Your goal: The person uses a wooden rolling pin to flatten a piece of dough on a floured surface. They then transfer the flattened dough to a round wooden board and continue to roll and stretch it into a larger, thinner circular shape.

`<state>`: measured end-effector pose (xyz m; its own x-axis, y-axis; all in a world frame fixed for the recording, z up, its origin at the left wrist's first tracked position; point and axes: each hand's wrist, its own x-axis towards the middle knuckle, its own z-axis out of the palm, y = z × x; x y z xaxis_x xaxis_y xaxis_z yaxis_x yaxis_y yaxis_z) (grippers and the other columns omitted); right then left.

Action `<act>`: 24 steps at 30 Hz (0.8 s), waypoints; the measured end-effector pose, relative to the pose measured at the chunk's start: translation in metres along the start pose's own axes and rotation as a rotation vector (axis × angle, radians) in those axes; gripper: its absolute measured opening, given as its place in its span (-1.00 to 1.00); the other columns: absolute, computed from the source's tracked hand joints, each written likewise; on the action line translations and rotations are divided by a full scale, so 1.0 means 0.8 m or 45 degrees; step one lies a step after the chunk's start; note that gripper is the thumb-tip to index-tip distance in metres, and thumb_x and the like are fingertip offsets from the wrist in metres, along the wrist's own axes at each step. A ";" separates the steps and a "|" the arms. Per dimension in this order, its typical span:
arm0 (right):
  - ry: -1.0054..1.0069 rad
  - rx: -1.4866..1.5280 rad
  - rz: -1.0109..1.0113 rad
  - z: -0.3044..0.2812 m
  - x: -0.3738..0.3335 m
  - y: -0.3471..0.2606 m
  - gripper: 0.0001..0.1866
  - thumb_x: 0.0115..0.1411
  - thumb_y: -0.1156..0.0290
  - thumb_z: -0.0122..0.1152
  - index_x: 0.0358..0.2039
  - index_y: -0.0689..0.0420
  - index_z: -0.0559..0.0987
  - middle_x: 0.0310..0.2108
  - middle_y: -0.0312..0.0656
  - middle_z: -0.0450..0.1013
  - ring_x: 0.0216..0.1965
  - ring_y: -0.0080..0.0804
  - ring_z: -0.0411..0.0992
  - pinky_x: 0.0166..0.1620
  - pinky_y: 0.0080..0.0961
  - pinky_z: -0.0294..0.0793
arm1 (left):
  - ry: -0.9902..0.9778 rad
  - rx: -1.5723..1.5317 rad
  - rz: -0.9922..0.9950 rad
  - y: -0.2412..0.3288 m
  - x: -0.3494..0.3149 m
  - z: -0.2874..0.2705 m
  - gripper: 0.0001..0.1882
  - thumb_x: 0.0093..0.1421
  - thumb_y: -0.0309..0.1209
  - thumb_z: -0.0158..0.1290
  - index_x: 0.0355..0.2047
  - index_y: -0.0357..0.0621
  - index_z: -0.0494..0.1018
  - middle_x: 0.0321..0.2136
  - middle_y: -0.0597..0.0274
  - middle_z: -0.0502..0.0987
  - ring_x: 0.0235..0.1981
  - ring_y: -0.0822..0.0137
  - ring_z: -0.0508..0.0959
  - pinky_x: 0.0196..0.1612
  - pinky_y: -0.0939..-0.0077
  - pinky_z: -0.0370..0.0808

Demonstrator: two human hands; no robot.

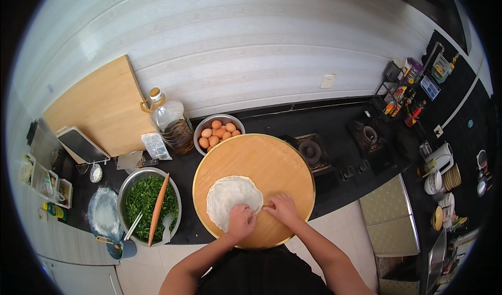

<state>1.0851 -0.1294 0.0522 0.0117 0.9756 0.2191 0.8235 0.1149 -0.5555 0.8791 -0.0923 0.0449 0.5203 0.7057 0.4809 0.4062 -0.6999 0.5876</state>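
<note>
A thin, round, pale dough sheet lies on the round wooden board, left of its middle. My left hand rests over the sheet's lower right edge, its fingers curled in on the dough. Just right of the sheet, above the bare wood, my right hand has its fingertips pinched together. A small narrow thing shows between the two hands at the dough's edge; I cannot make out what it is. My fingers partly cover that edge.
Left of the board stands a steel bowl of chopped greens, with a rolling pin across it and a spoon inside. Behind are a bowl of eggs and an oil bottle. Gas burners sit to the right.
</note>
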 end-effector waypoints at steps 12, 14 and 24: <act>0.110 0.069 -0.092 0.020 0.020 0.021 -0.85 0.06 0.23 0.34 -0.45 0.01 0.62 -0.47 -0.29 0.49 -0.29 -0.25 0.45 -0.12 -0.26 0.32 | 0.025 0.136 -0.167 0.020 0.017 0.024 -0.80 -0.05 -0.45 0.21 -0.38 -0.15 0.50 -0.30 0.08 0.45 -0.20 0.02 0.43 -0.10 0.16 0.35; 0.082 0.064 -0.055 0.019 0.023 0.021 -0.85 0.06 0.23 0.34 -0.46 0.01 0.62 -0.46 -0.29 0.50 -0.29 -0.25 0.45 -0.12 -0.26 0.32 | 0.046 0.139 -0.163 0.022 0.017 0.024 -0.81 -0.04 -0.46 0.19 -0.36 -0.15 0.50 -0.30 0.08 0.45 -0.20 0.01 0.43 -0.10 0.16 0.35; 0.027 0.187 -0.093 0.005 0.031 0.024 -0.84 0.00 0.24 0.39 -0.46 -0.01 0.61 -0.46 -0.31 0.50 -0.30 -0.26 0.44 -0.14 -0.27 0.32 | 0.069 0.162 -0.154 0.019 0.016 0.022 -0.78 -0.04 -0.52 0.14 -0.31 -0.13 0.52 -0.26 0.08 0.46 -0.18 0.00 0.44 -0.09 0.13 0.35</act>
<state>1.0992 -0.1023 0.0435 -0.0319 0.9596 0.2796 0.7310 0.2132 -0.6482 0.9054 -0.0961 0.0483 0.4219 0.7880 0.4484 0.5568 -0.6156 0.5578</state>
